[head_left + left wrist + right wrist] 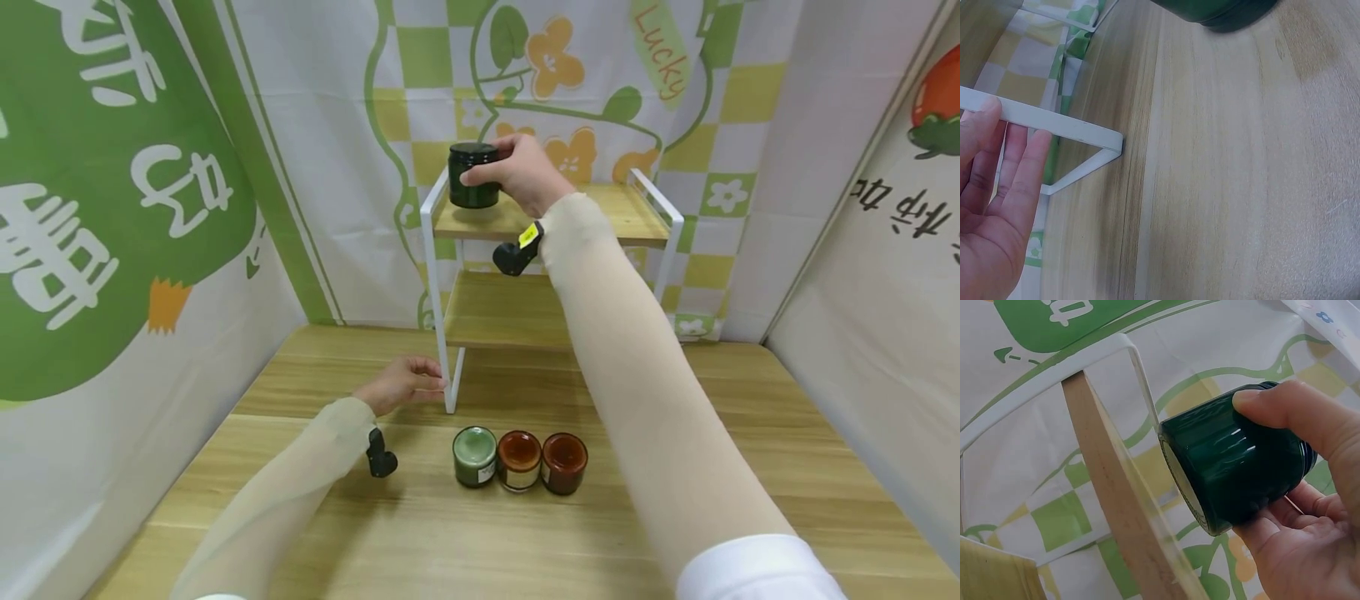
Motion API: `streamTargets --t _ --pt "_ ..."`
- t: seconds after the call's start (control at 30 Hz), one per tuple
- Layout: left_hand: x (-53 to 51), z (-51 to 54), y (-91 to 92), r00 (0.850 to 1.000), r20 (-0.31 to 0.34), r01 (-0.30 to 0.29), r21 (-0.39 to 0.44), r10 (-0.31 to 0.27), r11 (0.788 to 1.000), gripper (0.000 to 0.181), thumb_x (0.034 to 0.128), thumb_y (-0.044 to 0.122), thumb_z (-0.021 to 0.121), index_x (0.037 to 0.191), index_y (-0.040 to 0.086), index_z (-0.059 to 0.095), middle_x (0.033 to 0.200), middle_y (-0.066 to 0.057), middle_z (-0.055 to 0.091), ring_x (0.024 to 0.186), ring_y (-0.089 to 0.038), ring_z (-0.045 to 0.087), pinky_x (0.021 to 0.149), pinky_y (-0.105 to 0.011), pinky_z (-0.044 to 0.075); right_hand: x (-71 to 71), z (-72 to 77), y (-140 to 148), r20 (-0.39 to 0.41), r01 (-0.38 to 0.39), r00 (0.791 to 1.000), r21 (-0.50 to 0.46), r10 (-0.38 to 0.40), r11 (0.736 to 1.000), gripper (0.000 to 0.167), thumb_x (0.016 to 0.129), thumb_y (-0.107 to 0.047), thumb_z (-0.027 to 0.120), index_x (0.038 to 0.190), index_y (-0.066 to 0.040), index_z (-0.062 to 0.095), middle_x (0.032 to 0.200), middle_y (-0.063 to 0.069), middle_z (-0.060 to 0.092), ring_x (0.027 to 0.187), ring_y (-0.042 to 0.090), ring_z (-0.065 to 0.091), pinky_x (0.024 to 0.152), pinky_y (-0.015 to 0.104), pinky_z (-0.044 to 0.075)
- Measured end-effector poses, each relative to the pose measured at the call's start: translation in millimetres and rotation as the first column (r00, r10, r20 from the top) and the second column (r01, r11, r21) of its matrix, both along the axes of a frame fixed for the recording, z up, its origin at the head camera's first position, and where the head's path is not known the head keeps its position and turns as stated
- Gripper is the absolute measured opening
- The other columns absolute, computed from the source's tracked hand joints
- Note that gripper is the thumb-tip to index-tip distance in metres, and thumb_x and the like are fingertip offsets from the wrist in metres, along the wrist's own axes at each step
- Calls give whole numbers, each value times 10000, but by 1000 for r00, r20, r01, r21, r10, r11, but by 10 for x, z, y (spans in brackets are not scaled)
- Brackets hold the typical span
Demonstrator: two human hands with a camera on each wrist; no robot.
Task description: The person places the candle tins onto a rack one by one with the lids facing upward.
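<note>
Pale wood tabletop (525, 542) below, printed cloth (322, 150) behind, and look at the dark green jar (474, 185), up in the air just above the left end of the top board (630, 214), apart from it; the right hand (522, 171) has it, thumb on one side, fingers round the other, pinching near its upper end; that board belongs to a white-framed shelf (435, 292), and low at its near left upright, there's the left hand (401, 385), thumb and fingers pinching the bar; out front, three jars side by side, light green (475, 450), amber (519, 452), deep red (564, 454)
</note>
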State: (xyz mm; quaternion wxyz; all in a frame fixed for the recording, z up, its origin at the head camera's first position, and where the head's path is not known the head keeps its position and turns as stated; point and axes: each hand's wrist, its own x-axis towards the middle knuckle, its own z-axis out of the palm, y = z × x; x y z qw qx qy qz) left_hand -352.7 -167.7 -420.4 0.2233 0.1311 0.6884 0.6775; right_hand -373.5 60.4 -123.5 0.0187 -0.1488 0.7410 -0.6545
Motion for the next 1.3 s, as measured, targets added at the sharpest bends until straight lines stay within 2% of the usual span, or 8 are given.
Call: streamTargets --t 0.17,0.37,0.7,1.13,1.3 --pt "-1 -6 18 1000 2 -1 12 1 1000 108 931 -99 543 970 2 532 931 -57 566 964 -246 642 1108 -575 379 -5 -26 -1 14 19 1000 45 -20 999 618 797 77 716 1330 19 410 1367 142 440 1204 245 543 990 240 529" --pt "1 -5 13 1000 -1 -1 4 1 1000 124 933 -91 546 945 32 546 931 -54 568 979 -252 640 1098 -551 407 10 -54 -10 -1 5 1000 88 -5 996 642 800 61 716 1348 7 385 1364 140 444 1195 223 535 1000 234 518" --pt "1 9 10 1000 3 -10 -11 10 1000 107 929 -51 585 950 49 555 975 -78 563 1001 -255 640 1083 -505 448 3 -80 -13 14 -100 995 69 99 993 545 815 115 668 1316 67 458 1298 193 507 1105 246 579 995 283 534" --pt "-8 5 14 1000 8 -12 -4 12 1000 129 939 -73 552 940 57 562 944 -61 575 983 -248 648 1063 -482 474 27 -83 -79 47 -111 993 46 109 993 554 810 142 657 1312 77 431 1334 213 479 1190 291 555 993 277 536" --pt "2 13 13 1000 9 -11 -5 11 1000 114 933 -73 564 954 39 560 960 -76 574 987 -253 647 1085 -514 440 31 -91 -95 55 -106 993 40 104 994 565 808 144 661 1317 69 427 1326 208 483 1190 288 558 988 274 538"
